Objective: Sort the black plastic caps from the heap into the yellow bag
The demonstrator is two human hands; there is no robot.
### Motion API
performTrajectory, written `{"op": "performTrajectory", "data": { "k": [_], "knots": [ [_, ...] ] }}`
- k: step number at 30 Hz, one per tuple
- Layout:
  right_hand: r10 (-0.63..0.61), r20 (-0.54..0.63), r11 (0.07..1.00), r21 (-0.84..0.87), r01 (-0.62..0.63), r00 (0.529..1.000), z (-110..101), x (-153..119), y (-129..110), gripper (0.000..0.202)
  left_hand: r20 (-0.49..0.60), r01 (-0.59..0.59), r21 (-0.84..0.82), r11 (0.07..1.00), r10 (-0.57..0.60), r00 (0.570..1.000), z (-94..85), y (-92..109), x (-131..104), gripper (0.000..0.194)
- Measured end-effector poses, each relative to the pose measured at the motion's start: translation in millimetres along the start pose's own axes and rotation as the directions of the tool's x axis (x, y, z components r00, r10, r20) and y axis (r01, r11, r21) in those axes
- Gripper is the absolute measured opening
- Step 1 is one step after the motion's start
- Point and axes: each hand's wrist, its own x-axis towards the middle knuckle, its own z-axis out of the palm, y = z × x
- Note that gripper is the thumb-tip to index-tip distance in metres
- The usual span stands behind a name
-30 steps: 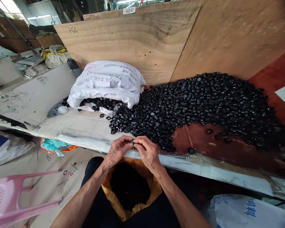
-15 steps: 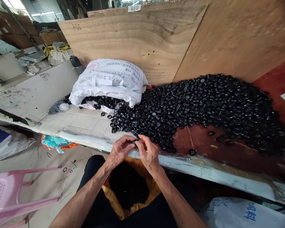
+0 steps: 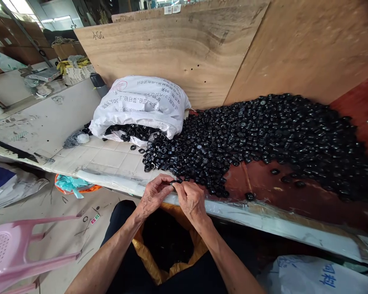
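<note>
My left hand (image 3: 157, 192) and my right hand (image 3: 190, 199) meet just over the table's front edge. Both are closed, fingertips pinching a small black plastic part (image 3: 175, 181) between them; its exact shape is mostly hidden by the fingers. Right behind the hands spreads a big heap of small black plastic rings and caps (image 3: 263, 134). Under my hands, between my knees, an orange-yellow sack (image 3: 147, 261) stands with its mouth open and a dark inside.
A white woven bag (image 3: 141, 98) lies on the table, black rings at its mouth. Plywood boards (image 3: 171, 53) stand behind. On the floor at left are a pink plastic stool (image 3: 6, 249) and an orange-rimmed basket (image 3: 93, 188). A white printed bag (image 3: 309, 273) sits lower right.
My right hand's fingers have curled in and turned over the small black part. The left hand keeps its pinch in nearly the same place.
</note>
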Motion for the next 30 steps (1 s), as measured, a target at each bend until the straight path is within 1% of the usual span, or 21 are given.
{"op": "performTrajectory", "data": {
  "k": [2, 4, 5, 6, 8, 9, 10, 11, 13, 14, 15, 18, 19, 21, 23, 25, 27, 28, 30],
  "knots": [
    [0.027, -0.018, 1.000, 0.003, -0.027, 0.999, -0.3, 0.1, -1.2, 0.046, 0.002, 0.010, -0.004, 1.000, -0.010, 1.000, 0.9, 1.6, 0.6, 0.029],
    [0.101, -0.037, 0.991, 0.089, -0.098, 0.994, -4.4, 1.8, -4.3, 0.034, -0.003, 0.019, -0.012, 1.000, -0.019, 1.000, 1.8, 3.2, 0.8, 0.028],
    [0.133, -0.031, 0.981, 0.147, -0.127, 0.991, -7.2, 3.0, -6.0, 0.025, -0.008, 0.023, -0.020, 1.000, -0.023, 1.000, 2.2, 3.9, 0.8, 0.027],
    [0.146, -0.014, 0.969, 0.202, -0.140, 0.989, -9.9, 4.3, -7.5, 0.022, -0.012, 0.026, -0.029, 0.999, -0.027, 1.000, 2.4, 4.3, 0.7, 0.027],
    [0.111, 0.036, 0.956, 0.270, -0.117, 0.993, -13.4, 6.3, -9.0, 0.027, -0.008, 0.026, -0.039, 0.999, -0.026, 1.000, 2.4, 4.6, 0.3, 0.027],
    [0.092, 0.053, 0.956, 0.275, -0.103, 0.994, -13.8, 6.7, -8.9, 0.024, -0.005, 0.022, -0.038, 0.999, -0.023, 1.000, 2.2, 4.5, 0.2, 0.027],
    [0.082, 0.058, 0.961, 0.261, -0.094, 0.995, -13.3, 6.7, -8.3, 0.019, -0.001, 0.019, -0.033, 0.999, -0.019, 1.000, 2.0, 4.3, 0.0, 0.028],
    [0.077, 0.055, 0.967, 0.238, -0.088, 0.996, -12.0, 6.2, -7.5, 0.020, 0.003, 0.015, -0.025, 1.000, -0.015, 1.000, 1.8, 4.0, 0.0, 0.028],
    [0.089, 0.018, 0.978, 0.190, -0.091, 0.996, -8.9, 4.5, -6.1, 0.027, 0.006, 0.015, -0.012, 1.000, -0.015, 1.000, 1.6, 3.8, 0.1, 0.029],
    [0.090, -0.001, 0.980, 0.180, -0.089, 0.996, -7.7, 3.7, -5.9, 0.026, 0.006, 0.018, -0.009, 1.000, -0.018, 1.000, 1.6, 3.8, 0.2, 0.030],
    [0.083, -0.009, 0.980, 0.185, -0.080, 0.996, -7.0, 3.0, -6.0, 0.023, 0.006, 0.018, -0.008, 1.000, -0.018, 1.000, 1.8, 4.0, 0.2, 0.031],
    [0.050, -0.003, 0.978, 0.205, -0.049, 0.999, -7.9, 1.9, -7.9, 0.024, -0.001, 0.013, -0.008, 1.000, -0.013, 1.000, 2.6, 5.0, 0.0, 0.031],
    [0.046, -0.001, 0.980, 0.195, -0.045, 0.999, -8.7, 1.7, -8.6, 0.021, -0.002, 0.012, -0.010, 1.000, -0.012, 1.000, 2.7, 5.3, -0.3, 0.030],
    [0.059, -0.016, 0.984, 0.171, -0.056, 0.998, -10.1, 1.2, -9.4, 0.019, -0.004, 0.014, -0.024, 1.000, -0.014, 1.000, 2.3, 5.6, -1.3, 0.029],
    [0.047, 0.002, 0.981, 0.188, -0.047, 0.999, -10.7, 0.1, -9.5, 0.020, -0.010, 0.022, -0.058, 0.998, -0.022, 1.000, 1.1, 5.7, -3.1, 0.029],
    [-0.013, 0.042, 0.975, 0.222, 0.003, 0.999, -10.9, -2.3, -9.6, 0.026, -0.002, 0.041, -0.094, 0.995, -0.042, 0.999, -0.1, 6.0, -6.3, 0.030],
    [-0.052, 0.062, 0.980, 0.196, 0.039, 0.997, -11.5, -6.7, -10.7, 0.017, -0.005, 0.061, -0.116, 0.991, -0.062, 0.998, -0.7, 6.9, -11.3, 0.030],
    [-0.047, 0.063, 0.986, 0.165, 0.037, 0.997, -12.1, -9.7, -11.9, 0.015, -0.013, 0.067, -0.123, 0.990, -0.069, 0.998, -0.7, 7.8, -14.4, 0.031],
    [0.002, 0.052, 0.992, 0.123, -0.008, 0.999, -14.1, -17.1, -15.3, 0.016, -0.035, 0.075, -0.133, 0.988, -0.080, 0.996, 0.0, 9.9, -21.1, 0.031]
  ]
}}
